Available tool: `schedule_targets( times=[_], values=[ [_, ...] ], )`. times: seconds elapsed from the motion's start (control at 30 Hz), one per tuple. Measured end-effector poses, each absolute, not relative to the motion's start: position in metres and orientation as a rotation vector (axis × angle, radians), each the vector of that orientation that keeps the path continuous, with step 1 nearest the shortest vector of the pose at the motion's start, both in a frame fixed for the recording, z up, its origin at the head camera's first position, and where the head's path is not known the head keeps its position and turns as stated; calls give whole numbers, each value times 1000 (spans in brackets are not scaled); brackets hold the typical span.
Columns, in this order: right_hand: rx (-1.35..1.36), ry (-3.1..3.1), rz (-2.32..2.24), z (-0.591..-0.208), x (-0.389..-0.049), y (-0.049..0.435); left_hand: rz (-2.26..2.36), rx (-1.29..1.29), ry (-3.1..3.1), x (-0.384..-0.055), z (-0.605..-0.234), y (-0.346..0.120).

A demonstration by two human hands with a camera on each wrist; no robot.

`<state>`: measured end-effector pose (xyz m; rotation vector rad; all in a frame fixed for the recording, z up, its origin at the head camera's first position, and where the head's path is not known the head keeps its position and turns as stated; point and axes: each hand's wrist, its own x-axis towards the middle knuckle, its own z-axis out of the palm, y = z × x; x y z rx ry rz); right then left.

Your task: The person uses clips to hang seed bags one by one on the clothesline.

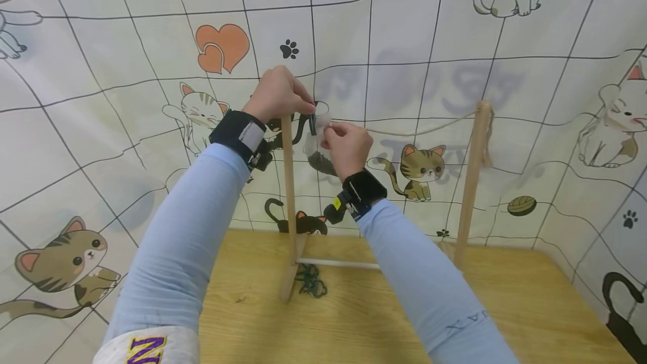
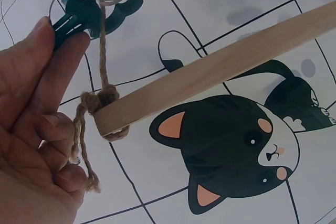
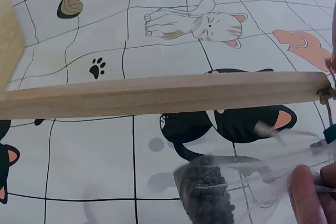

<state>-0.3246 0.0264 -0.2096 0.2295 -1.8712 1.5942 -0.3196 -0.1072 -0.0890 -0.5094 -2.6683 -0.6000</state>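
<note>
In the head view my left hand (image 1: 283, 94) is at the top of the left wooden post (image 1: 289, 184). Its thumb and finger pinch the handle end of a dark green clothespin (image 2: 79, 17), which sits at the twine (image 2: 103, 45) and the top of a sheer mesh bag (image 1: 319, 148). Whether the clothespin's jaws grip both is unclear. Dark pellets (image 3: 207, 187) fill the bag's bottom. To the right of the clothespin, my right hand (image 1: 350, 148) pinches the upper part of the bag between thumb and finger; its fingertips are partly cut off in the right wrist view.
The twine runs across to a right wooden post (image 1: 472, 184), knotted at both post tops. A white rod (image 1: 338, 263) joins the posts low down. Several green clothespins (image 1: 310, 281) lie on the wooden table (image 1: 253, 319) by the left foot. A cat-print cloth (image 1: 151, 44) hangs behind.
</note>
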Motion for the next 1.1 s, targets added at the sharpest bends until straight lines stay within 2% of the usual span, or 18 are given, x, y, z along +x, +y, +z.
schedule_targets(
  times=[0.23, 0.47, 1.1],
  values=[
    [375, -1838, 1767, -208, -322, 26, -625, -485, -2685, -318, -91, -108],
    [408, -1905, 1844, -210, -323, 32, -627, -597, -2739, -316, -95, -111],
    [523, -2174, 1715, -225, -325, 55, -417, -733, -2737, -300, -112, -106]
  ],
)
